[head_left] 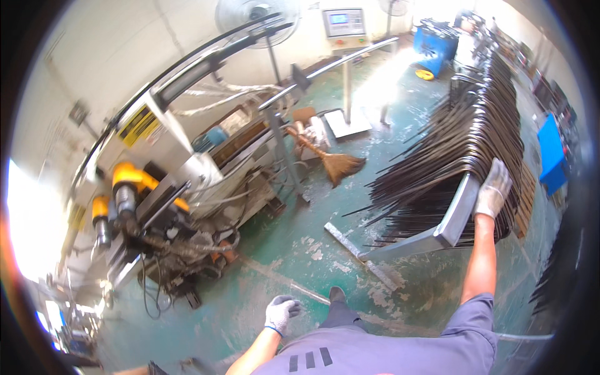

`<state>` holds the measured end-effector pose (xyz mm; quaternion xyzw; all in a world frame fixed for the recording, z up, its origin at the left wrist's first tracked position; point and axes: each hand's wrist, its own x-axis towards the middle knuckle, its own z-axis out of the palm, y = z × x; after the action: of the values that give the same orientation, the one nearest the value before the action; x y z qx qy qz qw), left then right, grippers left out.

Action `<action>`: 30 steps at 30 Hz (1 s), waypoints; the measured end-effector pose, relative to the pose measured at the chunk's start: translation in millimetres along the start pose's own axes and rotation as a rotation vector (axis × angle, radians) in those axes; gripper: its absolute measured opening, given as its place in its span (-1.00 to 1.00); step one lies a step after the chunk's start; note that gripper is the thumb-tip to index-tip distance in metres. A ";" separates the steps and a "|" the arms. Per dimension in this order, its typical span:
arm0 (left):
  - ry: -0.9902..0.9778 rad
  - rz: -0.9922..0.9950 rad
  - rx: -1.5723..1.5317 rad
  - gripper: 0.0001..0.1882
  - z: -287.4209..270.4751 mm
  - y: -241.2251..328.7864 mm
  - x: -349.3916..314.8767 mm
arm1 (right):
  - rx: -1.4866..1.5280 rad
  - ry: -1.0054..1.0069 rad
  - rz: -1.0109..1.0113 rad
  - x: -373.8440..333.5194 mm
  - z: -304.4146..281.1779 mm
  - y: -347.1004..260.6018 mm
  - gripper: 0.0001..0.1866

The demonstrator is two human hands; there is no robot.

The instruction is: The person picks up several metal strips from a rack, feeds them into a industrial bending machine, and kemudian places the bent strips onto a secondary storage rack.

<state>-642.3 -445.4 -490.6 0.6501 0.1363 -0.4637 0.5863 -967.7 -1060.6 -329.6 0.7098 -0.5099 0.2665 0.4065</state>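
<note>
My right hand [494, 189], in a pale work glove, reaches out to the near end of a long row of bent dark metal rods [437, 140]. Its fingers are stretched out and lie against the outer side of the rods, beside the end of the grey metal rack [447, 230] that carries them. The rods hang over the rack's bar with their thin ends fanned out to the left. Low in front of my body, my left hand [282, 314], also gloved, has loosely bent fingers and no object visible in it.
On the left stands a machine with yellow-capped cylinders [128, 187] and hoses. A straw broom [340, 165] leans near its frame. Further back are a control panel [344, 24], a blue bin [435, 47] and a fan [256, 19]. A blue board [552, 153] stands at the right.
</note>
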 end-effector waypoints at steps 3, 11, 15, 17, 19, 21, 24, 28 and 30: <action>0.124 0.093 -0.105 -0.66 -81.6 -24.1 -14.7 | 0.202 0.050 0.119 -36.9 -73.5 -28.6 -0.55; 0.600 0.400 -0.387 -0.78 -317.0 -101.4 -152.9 | 0.395 -0.769 0.257 -389.8 -122.6 -215.0 -0.70; 1.086 0.660 -0.200 -0.86 -454.5 -157.9 -262.0 | 0.736 -1.061 -0.091 -478.3 -288.8 -359.0 -0.62; 1.383 0.702 0.065 -0.89 -523.7 -186.7 -338.5 | 0.889 -1.106 -0.281 -475.3 -376.4 -428.5 -0.64; 1.616 0.723 0.109 -0.91 -590.0 -215.1 -409.0 | 1.122 -1.219 -0.443 -482.5 -435.4 -493.8 -0.70; 1.783 0.759 -0.065 -0.88 -647.9 -243.4 -470.8 | 1.272 -1.202 -0.720 -478.1 -519.3 -547.8 -0.74; 2.082 0.662 0.099 -0.74 -714.0 -272.9 -554.2 | 1.366 -1.052 -1.074 -504.4 -630.4 -621.9 -0.73; 2.357 0.037 0.209 -0.68 -781.8 -311.3 -614.0 | 1.346 -1.051 -1.467 -593.6 -795.4 -698.1 -0.61; 2.378 -0.157 0.244 -0.65 -807.6 -324.9 -627.9 | 1.472 -1.000 -1.692 -647.8 -881.8 -714.6 -0.54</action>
<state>-853.3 591.9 -313.3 0.7128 0.5873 0.3834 -0.0025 -482.7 123.3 -596.2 0.9013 0.2837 -0.1584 -0.2867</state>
